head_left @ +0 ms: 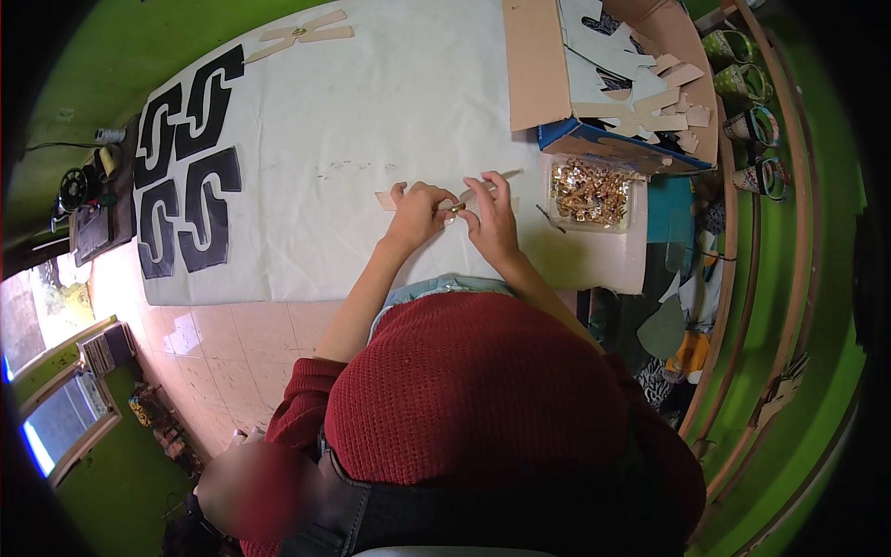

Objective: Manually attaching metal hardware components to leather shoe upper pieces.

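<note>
Near the table's front edge, my left hand (419, 213) and my right hand (492, 221) meet with closed, pinching fingers. Between the fingertips is a small gold metal fitting (457, 210). Under and around the hands lies a beige cut strip piece (383, 200); its end sticks out left of my left hand, and the rest is mostly covered. A thin, pointed greyish thing (511, 174) projects past my right fingers; I cannot tell whether it is a tool or a strip. A beige crossed piece with a gold centre (299, 32) rests at the far left.
Right of my hands stands a clear tray (554, 219) heaped with gold metal fittings (594, 190). Behind it an open cardboard box (535, 65) holds beige cut-outs (640, 113). Several black S-shaped pieces (206, 209) lie left, beside a sewing machine (79, 190).
</note>
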Demonstrator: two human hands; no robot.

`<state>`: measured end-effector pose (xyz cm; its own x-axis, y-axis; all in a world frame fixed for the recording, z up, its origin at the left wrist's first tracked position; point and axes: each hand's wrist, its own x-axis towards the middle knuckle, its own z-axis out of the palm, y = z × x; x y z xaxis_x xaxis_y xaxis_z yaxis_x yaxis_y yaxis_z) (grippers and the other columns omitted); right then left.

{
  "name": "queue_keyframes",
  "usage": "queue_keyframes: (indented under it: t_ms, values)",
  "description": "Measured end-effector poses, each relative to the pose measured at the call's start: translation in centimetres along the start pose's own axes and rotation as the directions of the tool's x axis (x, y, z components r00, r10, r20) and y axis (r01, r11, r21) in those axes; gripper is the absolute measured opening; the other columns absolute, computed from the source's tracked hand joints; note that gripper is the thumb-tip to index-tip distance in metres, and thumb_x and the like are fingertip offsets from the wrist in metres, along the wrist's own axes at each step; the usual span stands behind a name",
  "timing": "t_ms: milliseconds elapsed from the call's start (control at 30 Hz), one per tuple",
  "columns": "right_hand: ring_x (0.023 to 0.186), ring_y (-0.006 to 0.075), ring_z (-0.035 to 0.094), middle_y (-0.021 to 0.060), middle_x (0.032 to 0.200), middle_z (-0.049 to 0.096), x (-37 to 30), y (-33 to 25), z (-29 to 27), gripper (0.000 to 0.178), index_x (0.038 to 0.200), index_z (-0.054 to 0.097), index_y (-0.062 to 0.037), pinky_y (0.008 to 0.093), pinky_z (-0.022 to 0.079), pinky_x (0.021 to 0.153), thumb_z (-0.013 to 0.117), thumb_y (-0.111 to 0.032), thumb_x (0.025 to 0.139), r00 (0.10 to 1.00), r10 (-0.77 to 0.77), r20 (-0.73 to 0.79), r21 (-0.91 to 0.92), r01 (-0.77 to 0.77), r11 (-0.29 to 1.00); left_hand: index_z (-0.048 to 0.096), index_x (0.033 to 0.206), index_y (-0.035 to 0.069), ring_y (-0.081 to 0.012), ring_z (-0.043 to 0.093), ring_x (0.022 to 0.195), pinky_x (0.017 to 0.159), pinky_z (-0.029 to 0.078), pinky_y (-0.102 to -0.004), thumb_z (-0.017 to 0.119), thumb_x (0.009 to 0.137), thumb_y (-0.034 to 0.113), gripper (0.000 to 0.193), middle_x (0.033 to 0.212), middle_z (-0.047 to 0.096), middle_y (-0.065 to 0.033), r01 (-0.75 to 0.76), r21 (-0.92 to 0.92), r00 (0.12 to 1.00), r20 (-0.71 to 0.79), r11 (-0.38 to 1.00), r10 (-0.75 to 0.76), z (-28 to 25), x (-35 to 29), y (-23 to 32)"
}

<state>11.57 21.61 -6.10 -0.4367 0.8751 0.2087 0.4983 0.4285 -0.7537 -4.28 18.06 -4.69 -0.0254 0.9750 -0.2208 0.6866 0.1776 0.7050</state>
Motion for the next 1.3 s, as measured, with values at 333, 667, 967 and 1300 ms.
queue_keyframes:
  t_ms: [333,667,967,1300]
  values:
    - [0.096,0.0219,0.055,0.0016,0.099,0.061,1.5,-0.2,-2.0,0.020,0.088,0.063,-0.0110,0.0446,0.029,0.092,0.072,-0.013,0.070,0.936,-0.222,0.274,-0.330,0.308,0.892,0.069,0.086,0.012,-0.0209,0.058,0.086,0.096,0.028,-0.0490,0.069,0.075,0.010,0.010,0.075,0.064,-0.0040,-0.072,0.064,0.987,-0.136,0.995,0.081,0.1,-1.2,0.9]
    - [0.086,0.0156,0.059,-0.0013,0.081,0.064,0.7,-0.3,-1.5,0.010,0.081,0.063,-0.0113,0.0392,0.033,0.089,0.067,-0.008,0.073,0.971,-0.235,0.053,-0.233,0.241,0.942,0.071,0.082,0.014,-0.0192,0.054,0.077,0.078,0.036,-0.0347,0.072,0.073,0.019,0.010,0.076,0.065,0.0005,-0.169,0.273,0.912,-0.321,0.947,0.255,0.1,-1.4,0.9]
    - [0.082,0.0146,0.058,-0.0037,0.077,0.062,2.1,-3.2,-3.0,0.013,0.078,0.062,-0.0126,0.0371,0.032,0.085,0.066,-0.003,0.070,0.933,-0.346,-0.103,-0.221,0.317,0.922,0.067,0.093,0.014,-0.0174,0.051,0.073,0.074,0.035,-0.0333,0.067,0.071,0.004,0.024,0.072,0.054,0.0015,-0.330,0.411,0.784,-0.383,0.850,0.489,-2.6,-1.9,1.7]
    - [0.086,0.0161,0.057,-0.0034,0.082,0.064,4.3,-7.1,-4.9,0.017,0.083,0.066,-0.0123,0.0363,0.033,0.084,0.068,-0.003,0.068,0.933,-0.341,-0.119,-0.216,0.311,0.926,0.066,0.095,0.015,-0.0165,0.050,0.073,0.075,0.034,-0.0328,0.065,0.066,0.003,0.031,0.074,0.053,0.0019,-0.432,0.619,0.666,-0.271,0.656,0.695,-7.4,-2.3,3.3]
